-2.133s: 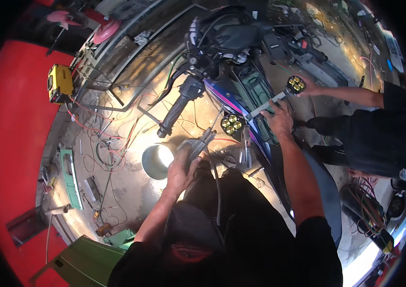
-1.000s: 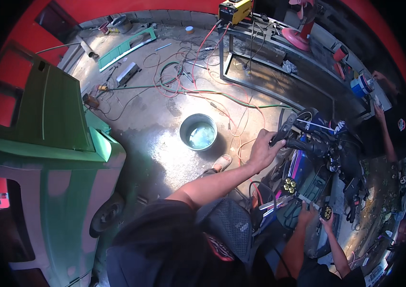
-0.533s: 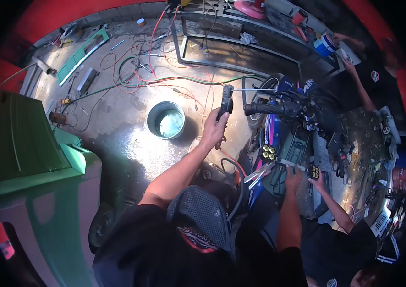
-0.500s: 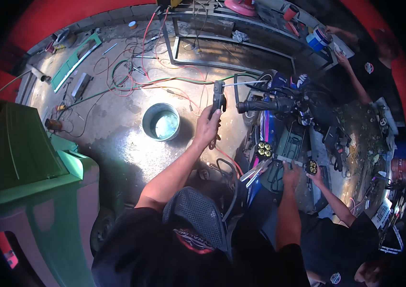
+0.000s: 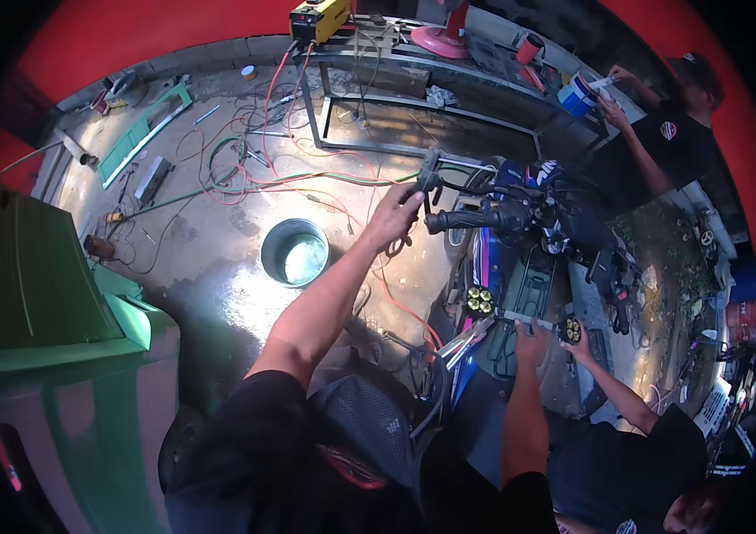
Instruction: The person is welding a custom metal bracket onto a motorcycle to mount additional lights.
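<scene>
My left hand (image 5: 396,215) grips a dark electrode-holder-like tool (image 5: 429,178) with a thin rod pointing right, just above the black handlebar grip (image 5: 454,221) of a motorcycle (image 5: 540,214). My right hand (image 5: 531,343) holds the flat metal bar (image 5: 517,317) spanning the green frame area. A round yellow-lensed light (image 5: 479,301) sits at the bar's left end, and silver clamps (image 5: 463,343) lie just below it. A co-worker's hand (image 5: 581,351) holds the second round light (image 5: 571,330) at the right end.
A green car body (image 5: 75,400) fills the lower left. A bucket of water (image 5: 271,262) stands among hoses (image 5: 325,205). A yellow welder (image 5: 316,22) sits on a metal rack (image 5: 333,142). Another person (image 5: 663,133) holds a blue-and-white pail (image 5: 578,98) at upper right.
My view has swung round to show more floor and rack. My left hand has moved up from beside the left light to above the handlebar grip. My right hand stays at the bar.
</scene>
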The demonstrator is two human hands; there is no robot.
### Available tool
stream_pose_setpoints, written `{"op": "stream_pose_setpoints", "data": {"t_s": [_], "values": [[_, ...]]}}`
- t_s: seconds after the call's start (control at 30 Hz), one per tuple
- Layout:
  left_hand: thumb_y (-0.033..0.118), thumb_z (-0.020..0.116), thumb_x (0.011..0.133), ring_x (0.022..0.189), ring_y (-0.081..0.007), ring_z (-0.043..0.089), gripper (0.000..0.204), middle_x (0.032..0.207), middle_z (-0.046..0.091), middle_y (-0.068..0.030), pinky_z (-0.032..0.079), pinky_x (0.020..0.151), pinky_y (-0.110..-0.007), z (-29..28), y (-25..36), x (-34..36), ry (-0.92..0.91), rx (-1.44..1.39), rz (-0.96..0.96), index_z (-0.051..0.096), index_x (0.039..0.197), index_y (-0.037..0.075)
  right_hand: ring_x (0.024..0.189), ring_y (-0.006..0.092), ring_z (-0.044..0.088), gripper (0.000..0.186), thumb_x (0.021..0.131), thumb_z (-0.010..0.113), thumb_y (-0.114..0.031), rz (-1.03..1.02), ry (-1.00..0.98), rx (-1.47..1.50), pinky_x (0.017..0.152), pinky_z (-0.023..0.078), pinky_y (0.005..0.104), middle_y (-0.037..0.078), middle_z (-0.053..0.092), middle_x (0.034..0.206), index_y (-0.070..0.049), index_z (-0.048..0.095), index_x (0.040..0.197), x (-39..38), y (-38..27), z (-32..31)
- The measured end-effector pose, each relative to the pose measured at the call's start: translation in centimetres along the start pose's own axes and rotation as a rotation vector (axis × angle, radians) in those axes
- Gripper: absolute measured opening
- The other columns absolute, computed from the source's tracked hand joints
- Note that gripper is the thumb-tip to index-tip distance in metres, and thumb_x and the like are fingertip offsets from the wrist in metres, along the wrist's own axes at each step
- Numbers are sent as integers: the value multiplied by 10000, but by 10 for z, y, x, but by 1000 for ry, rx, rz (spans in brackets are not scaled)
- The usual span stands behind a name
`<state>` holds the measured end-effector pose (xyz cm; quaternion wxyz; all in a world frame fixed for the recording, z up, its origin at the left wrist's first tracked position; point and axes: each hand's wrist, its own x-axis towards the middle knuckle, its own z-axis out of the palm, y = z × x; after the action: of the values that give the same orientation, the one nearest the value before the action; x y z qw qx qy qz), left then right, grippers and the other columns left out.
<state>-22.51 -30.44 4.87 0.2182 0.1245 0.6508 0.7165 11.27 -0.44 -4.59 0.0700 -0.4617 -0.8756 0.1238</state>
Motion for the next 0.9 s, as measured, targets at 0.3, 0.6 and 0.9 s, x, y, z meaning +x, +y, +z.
{"op": "stream_pose_setpoints", "data": {"t_s": [0.3, 0.6, 0.9], "values": [[271, 513, 1035, 1224, -320, 558, 451, 1315, 561, -227, 443, 1032, -411, 28, -76, -17, 110, 191, 111, 468, 1403, 15, 1191, 428, 536, 641, 871, 722, -490, -77, -9, -14, 1042, 417, 486, 289, 583, 1278, -31, 649, 1311, 6, 32, 9], [317, 486, 1045, 1325, -377, 493, 534, 1421, 512, -233, 384, 1124, -443, -44, -72, -30, -111, 498, 105, 381, 1483, 30, 1220, 454, 516, 671, 914, 684, -465, -111, -82, -69, 1086, 373, 488, 311, 560, 1352, 68, 608, 1314, 13, 42, 10], [271, 522, 1012, 1273, -373, 544, 526, 1352, 584, -220, 424, 1088, -452, -390, -117, -122, 54, 770, -354, 385, 1484, 83, 1265, 395, 521, 540, 992, 598, -370, -552, 426, -172, 1081, 399, 424, 285, 581, 1346, 74, 604, 1301, -29, 93, 2]]}}
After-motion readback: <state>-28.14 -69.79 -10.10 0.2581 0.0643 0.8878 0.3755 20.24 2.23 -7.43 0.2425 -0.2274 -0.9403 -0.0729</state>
